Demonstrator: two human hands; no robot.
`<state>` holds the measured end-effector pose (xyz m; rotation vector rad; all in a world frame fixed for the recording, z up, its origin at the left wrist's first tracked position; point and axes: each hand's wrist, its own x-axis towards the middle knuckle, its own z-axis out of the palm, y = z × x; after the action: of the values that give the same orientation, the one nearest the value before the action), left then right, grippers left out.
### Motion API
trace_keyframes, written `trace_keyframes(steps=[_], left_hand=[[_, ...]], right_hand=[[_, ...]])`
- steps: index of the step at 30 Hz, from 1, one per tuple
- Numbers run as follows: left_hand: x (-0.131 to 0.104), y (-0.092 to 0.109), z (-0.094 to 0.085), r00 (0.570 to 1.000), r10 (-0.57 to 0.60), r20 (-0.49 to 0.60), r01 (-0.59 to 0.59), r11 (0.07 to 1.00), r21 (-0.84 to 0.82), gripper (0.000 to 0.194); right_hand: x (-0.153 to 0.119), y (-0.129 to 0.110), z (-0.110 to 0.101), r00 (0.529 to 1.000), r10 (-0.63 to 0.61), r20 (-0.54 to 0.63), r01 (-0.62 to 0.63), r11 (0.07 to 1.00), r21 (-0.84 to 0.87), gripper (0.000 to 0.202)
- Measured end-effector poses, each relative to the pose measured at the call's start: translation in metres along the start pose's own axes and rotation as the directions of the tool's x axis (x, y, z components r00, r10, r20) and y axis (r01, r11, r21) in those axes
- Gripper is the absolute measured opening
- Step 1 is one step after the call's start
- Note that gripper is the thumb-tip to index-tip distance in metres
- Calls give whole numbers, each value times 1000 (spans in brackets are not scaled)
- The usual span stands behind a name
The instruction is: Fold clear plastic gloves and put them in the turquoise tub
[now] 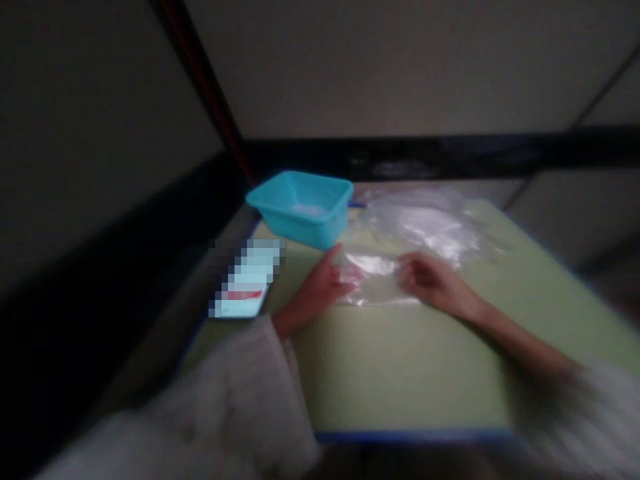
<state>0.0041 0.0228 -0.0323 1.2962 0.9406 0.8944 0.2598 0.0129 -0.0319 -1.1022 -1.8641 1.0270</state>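
Between my two hands a clear plastic bag (375, 280) is stretched out just over the table. My left hand (333, 277) grips its left end, partly seen through the film. At the right end, my right hand (423, 280) pinches the bag with curled fingers. Behind my right hand lies a loose pile of clear plastic bags (425, 220). A turquoise plastic basin (320, 227) stands just beyond my left hand, with something pale and blurred inside it.
The pale green table (400, 373) has a blue edge (415, 437) at the front. A lit, pixelated phone-like screen (245, 283) lies at its left side. Walls with a dark band (310, 157) stand close behind and to the left.
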Motion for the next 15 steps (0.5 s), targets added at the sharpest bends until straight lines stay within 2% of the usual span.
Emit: trace_keyframes(steps=[2, 3, 6, 9, 12, 15], left_hand=[[1, -1, -1, 999, 43, -15, -44, 999, -9, 101], [2, -1, -2, 998, 65, -20, -65, 998, 4, 97], [4, -4, -4, 994, 101, -42, -96, 988, 124, 71], [6, -7, -6, 987, 143, -72, -117, 952, 284, 51], [4, -7, -6, 965, 243, -100, -172, 872, 458, 49], [2, -6, -7, 943, 312, -116, -170, 751, 638, 44]], right_hand=[[-1, -3, -1, 1000, 0, 14, 2, 991, -133, 34], [-2, -5, -1, 1000, -4, 21, 8, 979, -202, 34], [-2, -10, -2, 998, -41, 42, 53, 943, -329, 32], [-1, -13, -2, 995, -74, 65, 92, 929, -358, 30], [-1, -13, -2, 995, -70, 76, 93, 929, -357, 27], [-1, -11, -2, 998, -41, 56, 58, 936, -347, 27]])
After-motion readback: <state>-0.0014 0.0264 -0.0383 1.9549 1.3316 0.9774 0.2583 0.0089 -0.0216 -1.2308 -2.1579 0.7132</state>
